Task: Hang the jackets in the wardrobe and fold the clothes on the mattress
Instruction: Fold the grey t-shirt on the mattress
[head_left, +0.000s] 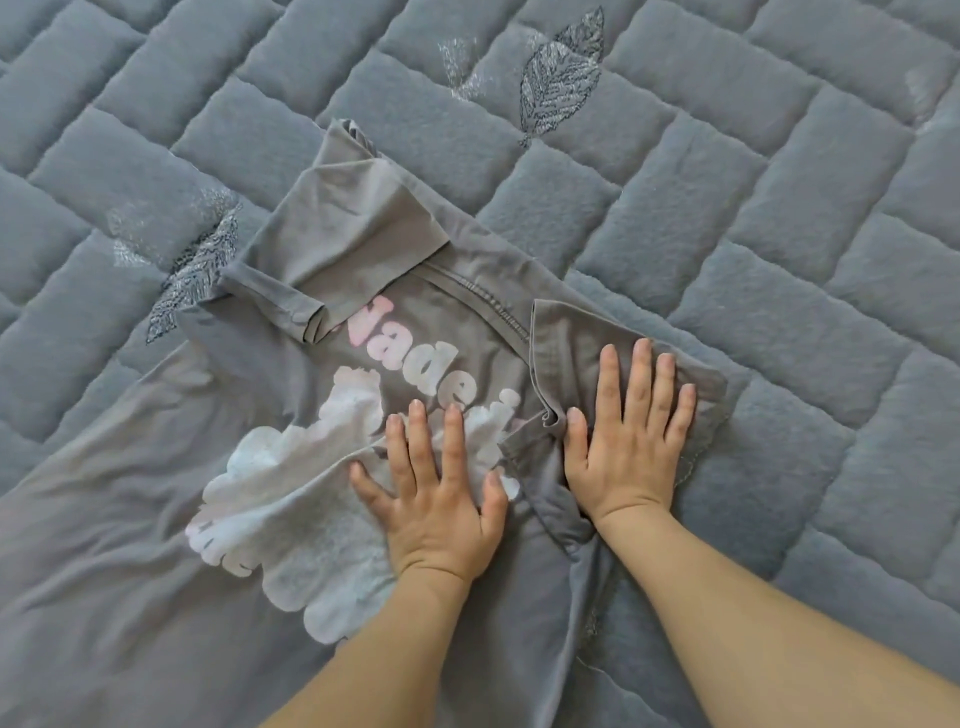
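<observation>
Grey cotton on grey quilting, so it's honestly hard to see where the t-shirt (291, 415) ends and the mattress (779, 260) begins. The shirt lies flat on the mattress, print side up, running from the middle of the bed toward the near left corner. Both sleeves look already turned in: the left sleeve (332, 244) is folded across the far part, and the right sleeve (566, 343) is folded inward too.

The left hand (436, 493) is flat with fingers spread, pressing on the white print (291, 519) in the middle of the shirt. The right hand (628, 441) is flat as well, palm down on that folded right sleeve. Neither is gripping anything, just smoothing or pinning.

What I'd worry about from here:
- There's a bunch of fabric ridged up just left of the left hand. If the next fold goes over that, the crease gets baked into the finished fold.
- The right sleeve has a rolled bit near the right thumb, close to the wrist. Lift the palm too fast and I'd guess it springs back open.
- The far left sleeve isn't held by anything, so tugging the body toward the near side could drag it loose.
- The quilted cover is soft and grippy looking, so sliding the shirt probably rumples it instead of shifting it cleanly.

No jackets or wardrobe visible from this angle.
</observation>
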